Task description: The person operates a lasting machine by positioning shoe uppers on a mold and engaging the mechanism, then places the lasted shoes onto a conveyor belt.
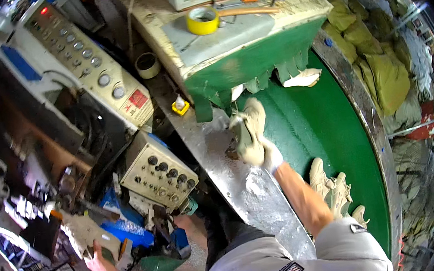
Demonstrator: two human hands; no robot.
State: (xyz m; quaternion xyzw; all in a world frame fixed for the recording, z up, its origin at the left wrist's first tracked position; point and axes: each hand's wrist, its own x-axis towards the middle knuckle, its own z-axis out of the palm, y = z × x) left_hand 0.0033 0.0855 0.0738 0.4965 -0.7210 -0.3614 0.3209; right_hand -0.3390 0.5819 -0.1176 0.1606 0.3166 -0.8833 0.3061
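My right hand (272, 155), in a white glove, grips a beige and olive lace-up shoe (254, 133) over the green conveyor belt (292, 125), near its metal edge. My left hand (99, 262) reaches out low at the left. Its fingers close on the near end of a pale beige, shoe-shaped piece (89, 235), beside the dark machinery. The far side of that piece is partly lost among the machine parts. More beige shoes (340, 193) stand in a row on the belt, to the right of my right forearm.
A green fringed curtain (251, 65) hangs over the belt under a bench with yellow tape (202, 21). Pale shoes (302, 77) show at the fringe. Control panels (161, 173) with knobs stand left, above a blue bin (128, 232). Olive sacks (384, 75) are piled right.
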